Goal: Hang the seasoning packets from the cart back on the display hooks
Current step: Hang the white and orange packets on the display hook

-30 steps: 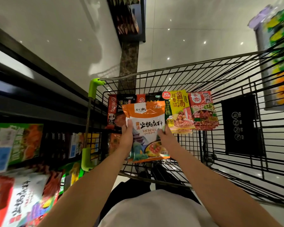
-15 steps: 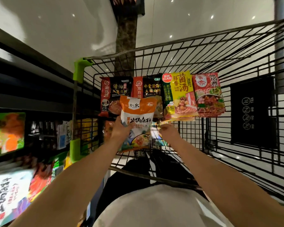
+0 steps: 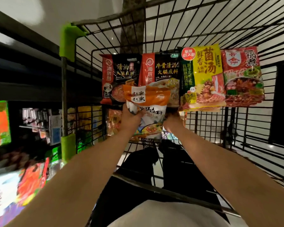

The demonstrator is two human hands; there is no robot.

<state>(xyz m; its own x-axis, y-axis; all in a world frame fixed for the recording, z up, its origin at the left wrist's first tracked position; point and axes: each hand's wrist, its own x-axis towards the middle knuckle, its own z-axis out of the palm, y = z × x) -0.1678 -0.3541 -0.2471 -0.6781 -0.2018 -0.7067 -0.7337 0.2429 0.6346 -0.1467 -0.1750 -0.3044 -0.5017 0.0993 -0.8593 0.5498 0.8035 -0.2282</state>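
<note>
The wire cart (image 3: 203, 25) fills most of the view, its black grid walls rising on the far and right sides and green plastic guards (image 3: 67, 41) capping its left corner post. Blurred store shelving (image 3: 23, 122) runs along the cart's left side.

Four seasoning packets stand upright in a row against the cart's far wall, long axes vertical, printed faces toward the camera. From the left: a black-and-red packet (image 3: 120, 79) with a red side band reading 海底捞; a second black-and-red packet (image 3: 159, 71) of the same brand, marked 火锅底料; a yellow-and-green packet (image 3: 203, 77) with large characters 菌汤 and a "3-5" mark at its lower left; a red packet (image 3: 243, 77) at the right end of the row.

The orange-and-white packet (image 3: 147, 110) is held in front of the row, overlapping the lower edges of the two black-and-red packets. Its long axis is roughly vertical, orange top edge up and tilted slightly left. The character 家 is legible; the remaining print is blurred.

The left hand (image 3: 129, 118) grips the packet's left edge, fingers curled round it. The right hand (image 3: 172, 123) is at the packet's right edge; whether it grips the packet cannot be told.
</note>
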